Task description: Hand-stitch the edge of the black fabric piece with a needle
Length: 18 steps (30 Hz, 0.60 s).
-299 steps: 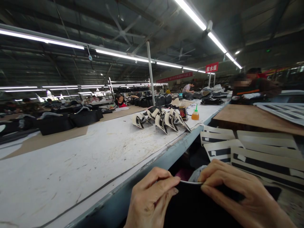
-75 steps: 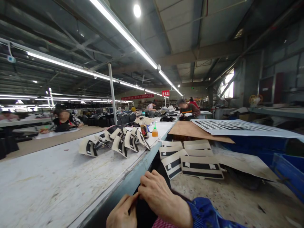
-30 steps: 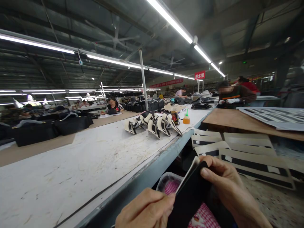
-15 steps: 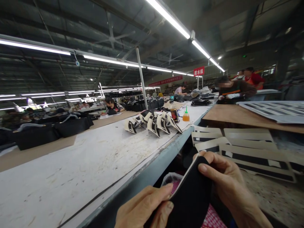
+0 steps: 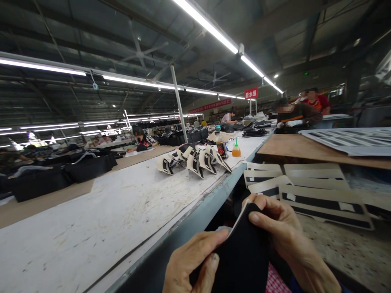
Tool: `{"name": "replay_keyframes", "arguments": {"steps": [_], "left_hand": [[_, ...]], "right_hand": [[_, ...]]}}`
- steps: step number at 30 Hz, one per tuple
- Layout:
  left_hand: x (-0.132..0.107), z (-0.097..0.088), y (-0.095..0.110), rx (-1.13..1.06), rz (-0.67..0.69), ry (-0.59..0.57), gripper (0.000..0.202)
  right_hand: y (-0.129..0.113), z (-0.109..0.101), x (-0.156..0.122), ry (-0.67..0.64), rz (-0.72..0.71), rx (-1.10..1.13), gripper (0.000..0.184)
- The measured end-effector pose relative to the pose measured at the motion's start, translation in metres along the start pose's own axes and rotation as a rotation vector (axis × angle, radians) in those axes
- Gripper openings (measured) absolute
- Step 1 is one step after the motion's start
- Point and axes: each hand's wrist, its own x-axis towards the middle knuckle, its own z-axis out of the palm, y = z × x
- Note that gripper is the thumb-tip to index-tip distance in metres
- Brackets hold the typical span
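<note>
A flat black piece (image 5: 244,252) with a pale edge stands tilted between my hands, low in the view. My left hand (image 5: 192,264) pinches its lower left side, thumb in front and fingers behind. My right hand (image 5: 281,232) grips its upper right corner, thumb pressed on the black face. Both hands hover just off the grey edge of the long white table (image 5: 100,219). A patch of pink checked cloth (image 5: 273,280) shows under the piece.
A row of curved black-and-cream cut pieces (image 5: 195,158) lies farther along the table, with an orange glue bottle (image 5: 235,149) and a dark bottle (image 5: 221,145). Flat cream-and-black strips (image 5: 308,189) lie on the right. People (image 5: 293,116) work at the benches beyond.
Ten seconds ago the piece lay flat under both hands; it is now raised and tilted between them. Over the last second the view shifted slightly and my left thumb slid up along the piece.
</note>
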Motion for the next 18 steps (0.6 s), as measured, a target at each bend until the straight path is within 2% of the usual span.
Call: {"name": "replay_keyframes", "arguments": {"steps": [6,11,14,18], "left_hand": [[0.002,0.008,0.003,-0.109,-0.140,-0.012,0.060],[0.012,0.019,0.006,-0.167,-0.303,-0.052,0.027],[0.016,0.026,0.004,-0.137,-0.305,-0.070,0.019],[0.012,0.030,-0.003,-0.039,-0.207,0.003,0.020]], "right_hand": [[-0.008,0.000,-0.001,-0.045,-0.025,-0.107,0.028],[-0.015,0.004,-0.005,-0.082,-0.068,-0.233,0.024],[-0.018,0.005,-0.007,-0.119,-0.088,-0.301,0.022],[-0.028,0.007,-0.010,-0.157,-0.152,-0.470,0.024]]}}
